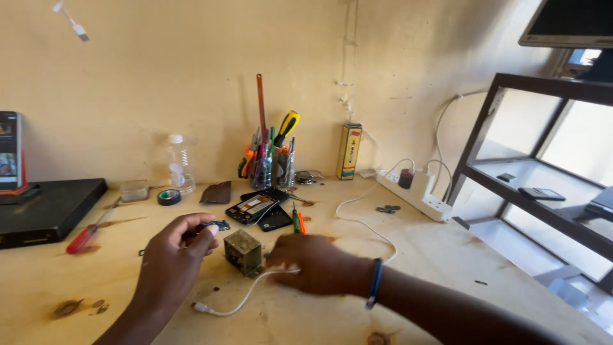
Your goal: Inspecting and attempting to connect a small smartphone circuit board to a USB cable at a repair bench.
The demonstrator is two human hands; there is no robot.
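We take the small greenish block [242, 251], a boxy component standing on the wooden bench [447, 268], as our landmark.

Left hand [175, 255]: just left of the block, thumb and fingers pinched together on a small dark blue-edged circuit part [217, 225], held above the block's upper left corner.

Right hand [313, 262]: just right of the block, palm down on the bench, blurred. It lies over the white cable [246, 297], which runs from under it down-left to a plug in front of the block. Whether the fingers are closed on the cable we cannot tell.

Judgement: we read this as mid-repair, the small part being handled while the other hand shifts things beside the block. A next move would call for a steady pinch, since the part is small and thin.

Behind the block: two opened phones [258, 207], dark, lying flat.

Containers: a clear tool cup [271, 169] further behind, by the wall, packed upright with screwdrivers, pliers and a long red rod. Left of it, a clear plastic bottle [179, 163], apparently almost empty.

Far left of the block: a red-handled screwdriver [83, 239] lying flat.
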